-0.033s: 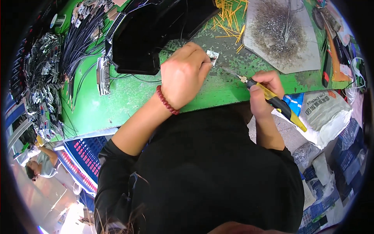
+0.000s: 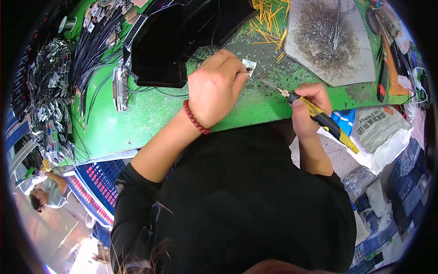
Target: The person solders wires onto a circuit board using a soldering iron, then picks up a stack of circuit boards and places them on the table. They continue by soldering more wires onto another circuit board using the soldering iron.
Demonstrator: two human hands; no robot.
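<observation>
My right hand (image 2: 311, 107) is closed round the handle of a black and yellow soldering iron (image 2: 326, 119). Its metal tip points left, a short way from a small white piece with dark and red parts on it (image 2: 249, 66), perhaps a circuit board. That piece lies on the green worktop (image 2: 159, 121) by the fingertips of my left hand (image 2: 215, 84). The left fingers are pinched together, and the back of the hand hides what is in them. A thin black cable (image 2: 194, 58) runs in behind this hand from the left.
A large black plastic housing (image 2: 157, 55) stands beyond my left hand. Black cables (image 2: 98, 50) and metallic parts (image 2: 52, 86) are heaped at left. Yellow sticks (image 2: 270, 23) and a debris-covered board (image 2: 365, 68) lie at the far side. Another person (image 2: 54, 194) is at lower left.
</observation>
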